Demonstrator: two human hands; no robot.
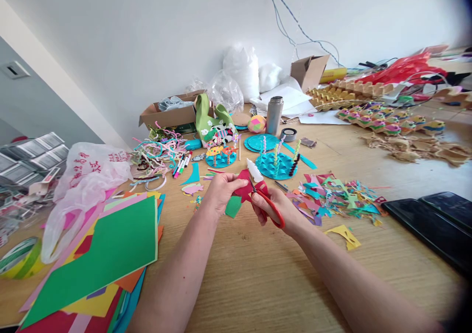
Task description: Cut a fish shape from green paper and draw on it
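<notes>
Between thumb and fingers, my left hand (220,193) pinches a piece of red paper (243,188). My right hand (277,206) grips a pair of scissors with red handles (273,209), whose blades meet the red paper. Below the paper on the wooden table lies a green paper scrap (233,207). Just beyond my hands is a white cut-out shape (254,169). Behind it stands a blue painted egg-carton disc (273,169) with fuzzy pipe cleaners upright in it. A smaller blue disc (221,161) carries spotted paper figures.
Coloured paper sheets (121,239) are piled at left, near a white plastic bag (88,170). Paper scraps (332,195) lie at right, beside black phones (424,220). Behind are loose pipe cleaners (158,148), markers (182,165), a metal bottle (274,116) and grey tape (288,135).
</notes>
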